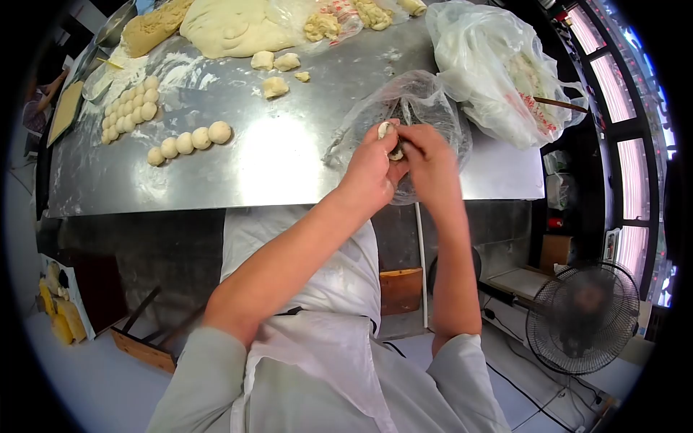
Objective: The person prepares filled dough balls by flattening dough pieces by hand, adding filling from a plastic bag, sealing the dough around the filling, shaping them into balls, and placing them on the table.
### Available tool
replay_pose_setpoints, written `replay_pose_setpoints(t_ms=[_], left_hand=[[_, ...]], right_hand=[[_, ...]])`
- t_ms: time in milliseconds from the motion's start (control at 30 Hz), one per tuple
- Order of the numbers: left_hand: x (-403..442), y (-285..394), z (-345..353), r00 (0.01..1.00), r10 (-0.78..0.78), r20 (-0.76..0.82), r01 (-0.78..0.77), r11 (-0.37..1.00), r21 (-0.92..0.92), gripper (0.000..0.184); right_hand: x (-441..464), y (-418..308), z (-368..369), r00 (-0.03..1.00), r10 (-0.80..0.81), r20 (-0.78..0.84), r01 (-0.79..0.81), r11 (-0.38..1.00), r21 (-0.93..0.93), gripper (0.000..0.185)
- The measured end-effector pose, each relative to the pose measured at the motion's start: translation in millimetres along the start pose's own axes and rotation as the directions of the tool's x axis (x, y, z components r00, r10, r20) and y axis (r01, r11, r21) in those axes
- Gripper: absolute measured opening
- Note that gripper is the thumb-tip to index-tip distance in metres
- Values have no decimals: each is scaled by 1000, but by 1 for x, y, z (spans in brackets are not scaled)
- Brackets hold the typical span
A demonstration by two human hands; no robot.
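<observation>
Over a clear plastic bag (449,114), both hands meet around a small piece of dough (384,130) with dark filling showing in it. My left hand (369,167) is closed round the dough from the left side. My right hand (431,160) pinches at the same piece from the right, and its fingertips partly hide the filling. Dark contents show dimly inside the bag beneath. To the left, a short row of round dough balls (185,143) lies on the metal table (281,169).
More dough balls (130,110) form a block at the left, beside scattered flour. Cut dough pieces (275,87) lie before a large dough slab (229,27). A white plastic bag (482,54) with a brown stick (561,105) stands at the right. A fan (583,317) is below right.
</observation>
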State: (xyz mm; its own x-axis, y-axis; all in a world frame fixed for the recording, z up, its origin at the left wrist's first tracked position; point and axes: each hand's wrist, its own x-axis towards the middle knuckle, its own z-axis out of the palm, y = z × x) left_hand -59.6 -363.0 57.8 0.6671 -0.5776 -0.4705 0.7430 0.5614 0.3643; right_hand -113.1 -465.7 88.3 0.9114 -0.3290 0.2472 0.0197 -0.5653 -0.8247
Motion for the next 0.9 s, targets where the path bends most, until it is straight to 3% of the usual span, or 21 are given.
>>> replay_pose_setpoints(t_ms=[67,167,200,300,333,433,533,600,667,767,900], left_hand=[[2,5,-6,999,-15,35,16,1000,-20,28],[-3,14,-4,998,-57,31,57,998,11,28],[-4,18,-3,997,-77,19,77,996,34,27],[2,19,-10,996,-81,32,79,994,71,29],[3,20,-12,996,-74,46,71,996,57,26],[3,22,-15,992,-79,94,77,997,32,22],[0,25,-9,980,-143,136,137,989,51,24],[-8,28,0,982,-154,109,147,986,76,22],[-5,26,-1,986,-137,95,122,981,150,19],[-5,30,2,993,-112,35,92,928,362,17],[-5,40,18,993,-103,-59,115,692,712,16]], right_hand=[[-1,-2,-10,992,123,10,-123,980,158,33],[-2,2,-19,986,125,-108,-135,988,-82,38],[-3,13,-20,974,219,-60,-222,974,-49,44],[-8,26,-23,988,151,43,-153,988,25,52],[-9,24,-26,986,113,123,-133,978,162,63],[-12,5,-29,972,187,141,-217,948,235,74],[-8,20,-14,987,3,159,5,999,-45,77],[-5,19,-11,985,34,171,-37,999,17,76],[-2,19,-7,972,109,209,-130,988,86,70],[3,13,-3,967,106,230,-120,992,45,60],[8,17,2,977,28,213,-25,1000,-16,48]])
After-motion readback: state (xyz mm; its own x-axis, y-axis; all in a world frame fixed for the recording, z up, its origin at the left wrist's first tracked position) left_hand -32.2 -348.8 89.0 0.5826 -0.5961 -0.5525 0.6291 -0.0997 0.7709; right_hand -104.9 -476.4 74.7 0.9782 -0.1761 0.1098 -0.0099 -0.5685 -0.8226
